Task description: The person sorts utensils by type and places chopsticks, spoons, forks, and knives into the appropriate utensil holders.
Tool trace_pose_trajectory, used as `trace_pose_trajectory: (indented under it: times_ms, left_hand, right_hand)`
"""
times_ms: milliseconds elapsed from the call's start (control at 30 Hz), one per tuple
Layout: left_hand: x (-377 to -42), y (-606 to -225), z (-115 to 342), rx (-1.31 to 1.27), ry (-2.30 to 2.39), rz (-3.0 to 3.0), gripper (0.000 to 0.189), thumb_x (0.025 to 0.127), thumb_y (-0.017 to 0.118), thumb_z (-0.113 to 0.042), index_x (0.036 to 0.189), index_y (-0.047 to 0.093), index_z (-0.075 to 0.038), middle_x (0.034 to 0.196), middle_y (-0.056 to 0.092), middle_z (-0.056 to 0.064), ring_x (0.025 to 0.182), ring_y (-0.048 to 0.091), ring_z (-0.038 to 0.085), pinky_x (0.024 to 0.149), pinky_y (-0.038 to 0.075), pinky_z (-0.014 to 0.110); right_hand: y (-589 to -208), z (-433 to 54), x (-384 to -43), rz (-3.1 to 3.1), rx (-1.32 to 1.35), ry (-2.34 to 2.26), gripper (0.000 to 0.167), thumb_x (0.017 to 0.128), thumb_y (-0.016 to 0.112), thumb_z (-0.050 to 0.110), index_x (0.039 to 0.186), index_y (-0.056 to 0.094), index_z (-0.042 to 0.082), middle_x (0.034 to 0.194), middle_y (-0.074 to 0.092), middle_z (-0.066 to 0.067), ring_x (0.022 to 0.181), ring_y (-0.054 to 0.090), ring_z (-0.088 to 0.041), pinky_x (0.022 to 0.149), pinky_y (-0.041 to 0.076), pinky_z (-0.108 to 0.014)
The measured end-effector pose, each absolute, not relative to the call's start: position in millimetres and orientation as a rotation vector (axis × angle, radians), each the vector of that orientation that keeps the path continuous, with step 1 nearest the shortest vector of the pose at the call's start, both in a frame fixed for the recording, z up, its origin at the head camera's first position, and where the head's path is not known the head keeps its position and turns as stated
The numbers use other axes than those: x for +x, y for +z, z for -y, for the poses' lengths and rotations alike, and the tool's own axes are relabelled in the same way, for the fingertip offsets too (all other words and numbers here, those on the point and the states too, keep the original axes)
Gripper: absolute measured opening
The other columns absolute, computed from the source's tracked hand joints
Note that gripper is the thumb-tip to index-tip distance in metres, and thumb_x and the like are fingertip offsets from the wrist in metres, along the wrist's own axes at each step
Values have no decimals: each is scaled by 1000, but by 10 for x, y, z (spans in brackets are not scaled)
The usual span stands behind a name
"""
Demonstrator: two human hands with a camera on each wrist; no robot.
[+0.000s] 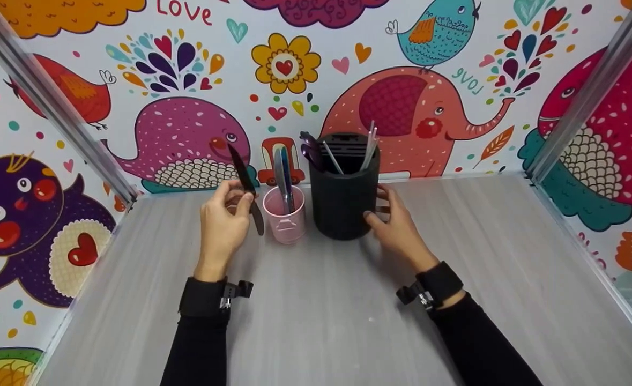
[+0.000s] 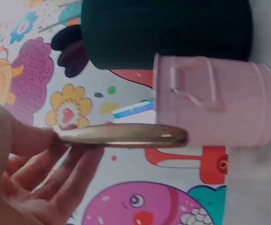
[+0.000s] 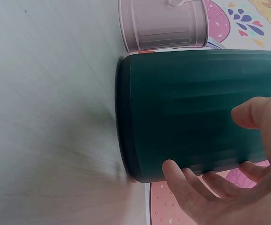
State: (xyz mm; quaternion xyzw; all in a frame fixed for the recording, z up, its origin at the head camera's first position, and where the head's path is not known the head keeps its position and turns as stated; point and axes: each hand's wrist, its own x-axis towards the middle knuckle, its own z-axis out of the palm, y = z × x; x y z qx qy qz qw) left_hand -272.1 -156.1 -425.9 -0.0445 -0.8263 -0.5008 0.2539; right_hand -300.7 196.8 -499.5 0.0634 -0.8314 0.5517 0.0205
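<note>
My left hand (image 1: pixel 223 225) pinches a table knife (image 1: pixel 242 170) between thumb and fingers. Its dark blade points up and its handle hangs down beside the pink bucket-shaped cup (image 1: pixel 288 228). In the left wrist view the knife handle (image 2: pixel 130 136) looks bronze and overlaps the cup's rim. Several shiny knives (image 1: pixel 283 182) stand upright in that cup. My right hand (image 1: pixel 399 228) grips the side of a black ribbed utensil holder (image 1: pixel 345 206), thumb on the front and fingers round the right side. Dark purple spoons (image 1: pixel 310 147) and thin metallic sticks (image 1: pixel 370 147) stick out of the holder's top.
Both containers stand on a grey wood-grain table (image 1: pixel 316 311), close together near the back wall (image 1: pixel 208 59), which carries cartoon animals. Metal frame posts (image 1: pixel 53 96) rise at the left and right corners. Each wrist wears a black strap (image 1: pixel 203 297).
</note>
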Motion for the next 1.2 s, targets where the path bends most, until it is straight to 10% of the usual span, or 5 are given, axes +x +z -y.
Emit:
trace_pose_trajectory:
  times_ms: [200, 467, 600, 1200]
  left_hand:
    - [-2682, -4167, 1413, -177, -1440, 2062, 24, 106, 74, -8, 128, 71, -2, 110, 85, 14, 103, 83, 26, 88, 63, 22]
    - [-2813, -4301, 1278, -217, -1481, 1990, 23, 106, 74, -11, 128, 71, -3, 110, 85, 11, 102, 83, 25, 99, 66, 42]
    - [-2888, -4412, 1258, -206, -1471, 2032, 23, 107, 74, -12, 128, 72, -3, 110, 85, 13, 104, 81, 29, 103, 61, 49]
    - [-2957, -4608, 1144, -198, -1352, 2284, 21, 99, 77, -10, 120, 76, -7, 98, 85, 10, 94, 77, 27, 86, 55, 47]
  right_hand:
    - [-4989, -1942, -2992, 2559, 153, 1724, 67, 107, 68, 18, 167, 38, 23, 162, 49, -12, 143, 59, -36, 93, 65, -47]
    - [-4946, -1815, -2890, 2491, 127, 1605, 12, 107, 68, 19, 114, 67, 10, 99, 65, -9, 92, 67, -26, 75, 54, -29]
    - [-4968, -1702, -2832, 2495, 289, 1626, 10, 105, 68, 14, 103, 77, 10, 83, 71, -6, 75, 69, -20, 67, 56, -27]
    - [-5046, -809, -2753, 2729, 538, 1563, 51, 106, 68, 16, 152, 62, -4, 150, 70, -22, 127, 76, -33, 110, 60, -48]
